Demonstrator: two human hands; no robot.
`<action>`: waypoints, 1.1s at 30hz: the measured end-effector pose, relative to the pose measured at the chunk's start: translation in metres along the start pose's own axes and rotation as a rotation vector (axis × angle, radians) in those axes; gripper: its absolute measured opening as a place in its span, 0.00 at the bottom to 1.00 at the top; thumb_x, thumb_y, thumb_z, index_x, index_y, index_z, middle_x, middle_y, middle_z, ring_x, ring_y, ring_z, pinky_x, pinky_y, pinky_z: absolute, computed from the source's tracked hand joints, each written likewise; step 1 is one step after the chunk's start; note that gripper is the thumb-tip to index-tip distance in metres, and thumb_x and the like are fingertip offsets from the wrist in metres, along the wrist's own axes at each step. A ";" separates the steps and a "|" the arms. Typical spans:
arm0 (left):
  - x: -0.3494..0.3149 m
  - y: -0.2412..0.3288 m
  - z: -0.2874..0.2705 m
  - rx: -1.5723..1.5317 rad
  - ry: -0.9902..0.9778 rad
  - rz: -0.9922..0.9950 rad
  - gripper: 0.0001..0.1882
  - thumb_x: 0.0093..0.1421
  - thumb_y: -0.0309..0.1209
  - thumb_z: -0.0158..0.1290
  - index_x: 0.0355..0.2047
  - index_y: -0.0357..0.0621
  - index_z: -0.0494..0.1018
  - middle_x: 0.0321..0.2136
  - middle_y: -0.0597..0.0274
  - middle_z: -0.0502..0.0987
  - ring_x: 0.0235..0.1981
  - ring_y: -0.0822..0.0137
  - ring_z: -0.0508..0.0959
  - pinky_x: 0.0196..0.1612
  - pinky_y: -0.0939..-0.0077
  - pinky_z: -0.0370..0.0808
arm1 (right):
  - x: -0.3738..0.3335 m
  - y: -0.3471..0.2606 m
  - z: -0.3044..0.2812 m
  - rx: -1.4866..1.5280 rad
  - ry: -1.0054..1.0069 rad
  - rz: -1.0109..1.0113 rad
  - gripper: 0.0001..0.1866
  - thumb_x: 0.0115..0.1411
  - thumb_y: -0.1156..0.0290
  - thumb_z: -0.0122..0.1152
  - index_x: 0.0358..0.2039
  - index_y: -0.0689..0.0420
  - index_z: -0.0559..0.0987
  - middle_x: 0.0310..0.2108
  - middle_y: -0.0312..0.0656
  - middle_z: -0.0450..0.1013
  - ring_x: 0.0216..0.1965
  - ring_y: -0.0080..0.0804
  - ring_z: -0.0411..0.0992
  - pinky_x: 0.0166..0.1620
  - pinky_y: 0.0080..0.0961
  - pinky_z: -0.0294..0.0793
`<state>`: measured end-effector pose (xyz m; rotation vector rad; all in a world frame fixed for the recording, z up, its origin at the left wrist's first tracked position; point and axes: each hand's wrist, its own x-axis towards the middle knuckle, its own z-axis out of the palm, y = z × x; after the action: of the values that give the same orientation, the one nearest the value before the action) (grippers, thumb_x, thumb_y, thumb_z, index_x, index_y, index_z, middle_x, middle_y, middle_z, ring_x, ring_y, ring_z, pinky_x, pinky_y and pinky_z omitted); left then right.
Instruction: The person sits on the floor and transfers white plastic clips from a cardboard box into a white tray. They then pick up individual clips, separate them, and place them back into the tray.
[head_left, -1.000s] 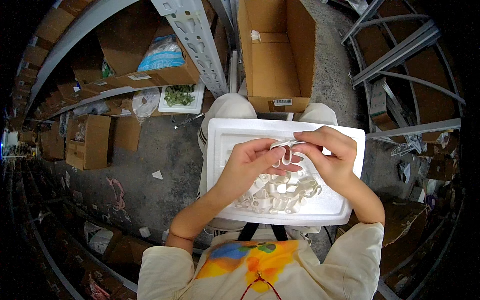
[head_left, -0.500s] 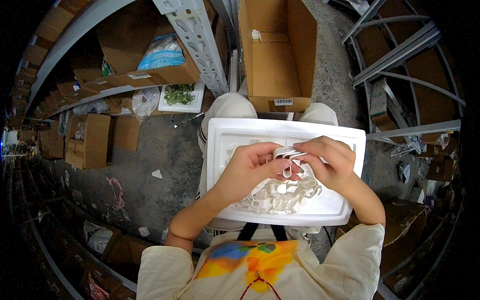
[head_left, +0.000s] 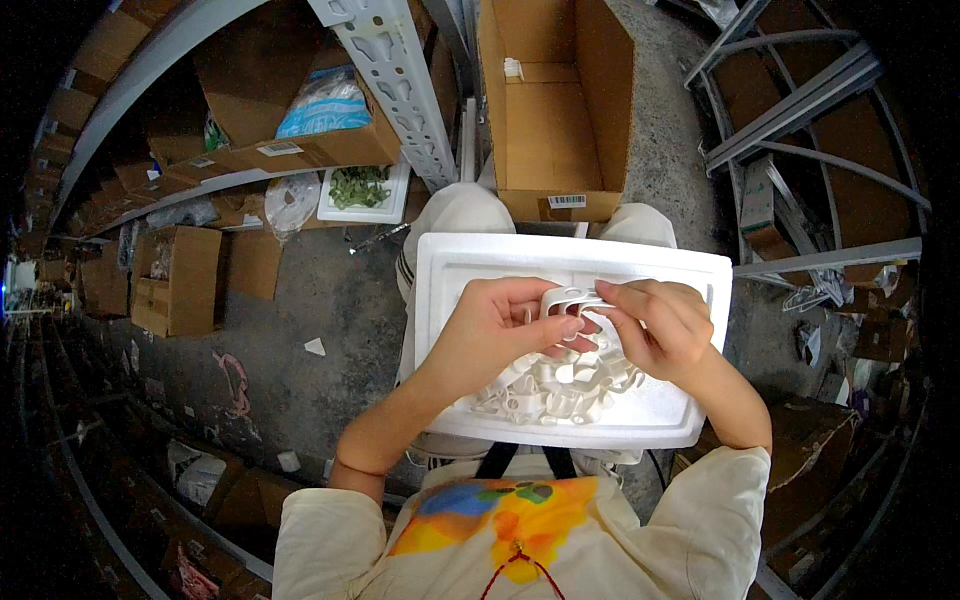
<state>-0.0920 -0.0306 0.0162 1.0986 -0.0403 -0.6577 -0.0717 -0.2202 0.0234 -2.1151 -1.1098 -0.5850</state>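
Both hands meet over a white foam tray [head_left: 690, 400] resting on my lap. Between them are curved white plastic clips [head_left: 568, 296], apparently a few nested together; fingers cover part of them. My left hand [head_left: 495, 325] is closed on their left end, thumb in front and fingers behind. With thumb and index finger, my right hand [head_left: 660, 325] pinches the right end. Under the hands, a heap of similar looped white clips [head_left: 570, 390], some with round holes, lies in the tray.
Beyond my knees stands an open cardboard box [head_left: 545, 140] with a small white piece inside. Metal shelving [head_left: 390, 85] with cartons rises at the left, above a white tray of green pieces [head_left: 360, 192]. Another metal rack [head_left: 800, 110] is at the right.
The held clips have turned slightly, and the loop that hung below my fingers no longer shows. Both hands have shifted only a little and keep their grip.
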 end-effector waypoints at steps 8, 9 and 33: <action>-0.001 0.004 -0.004 0.014 -0.036 -0.045 0.15 0.51 0.23 0.51 0.39 0.30 0.67 0.31 0.55 0.75 0.31 0.68 0.76 0.28 0.85 0.74 | 0.002 0.005 -0.002 0.109 -0.056 -0.026 0.11 0.38 0.79 0.62 0.26 0.63 0.74 0.18 0.42 0.71 0.16 0.29 0.69 0.17 0.18 0.66; -0.002 0.005 -0.004 0.019 -0.044 -0.042 0.15 0.51 0.23 0.51 0.39 0.30 0.68 0.31 0.55 0.75 0.31 0.68 0.76 0.28 0.86 0.74 | 0.003 0.005 -0.001 0.125 -0.043 -0.035 0.11 0.39 0.78 0.62 0.26 0.63 0.74 0.18 0.42 0.70 0.15 0.29 0.69 0.17 0.19 0.66; -0.001 0.000 0.000 0.061 0.053 -0.017 0.14 0.51 0.24 0.50 0.40 0.32 0.68 0.32 0.54 0.75 0.33 0.65 0.76 0.28 0.84 0.73 | 0.010 0.013 0.004 0.054 -0.038 -0.173 0.15 0.34 0.75 0.55 0.29 0.62 0.75 0.25 0.38 0.69 0.20 0.26 0.69 0.19 0.17 0.68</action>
<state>-0.0927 -0.0298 0.0166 1.1752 -0.0057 -0.6457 -0.0552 -0.2170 0.0227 -2.0046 -1.3243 -0.5903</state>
